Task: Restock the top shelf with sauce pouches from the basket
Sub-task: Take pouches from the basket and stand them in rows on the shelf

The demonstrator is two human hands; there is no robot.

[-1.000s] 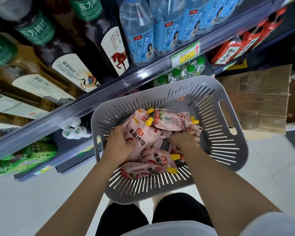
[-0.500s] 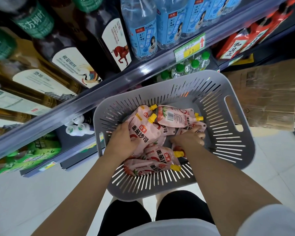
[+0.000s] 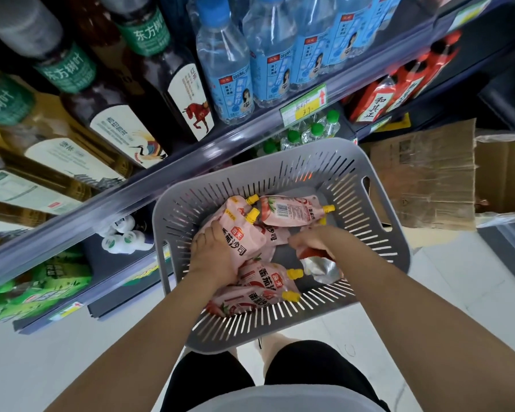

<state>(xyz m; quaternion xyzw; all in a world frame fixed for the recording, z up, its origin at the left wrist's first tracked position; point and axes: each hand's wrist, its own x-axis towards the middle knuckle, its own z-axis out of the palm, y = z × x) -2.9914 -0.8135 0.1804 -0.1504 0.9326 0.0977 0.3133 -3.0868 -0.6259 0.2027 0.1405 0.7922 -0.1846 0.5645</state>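
The left grip [image 3: 211, 257] clasps a sauce pouch [image 3: 240, 240], cap toward 1 o'clock. The right grip [image 3: 312, 240] clutches a second pouch [image 3: 321, 267], base toward 5 o'clock

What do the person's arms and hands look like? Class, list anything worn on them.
The left forearm and right forearm are bare, with no sleeves over them. The left hand and right hand wear no gloves, and no watch, bracelet or ring shows. Below them are a pale grey shirt and black shorts.
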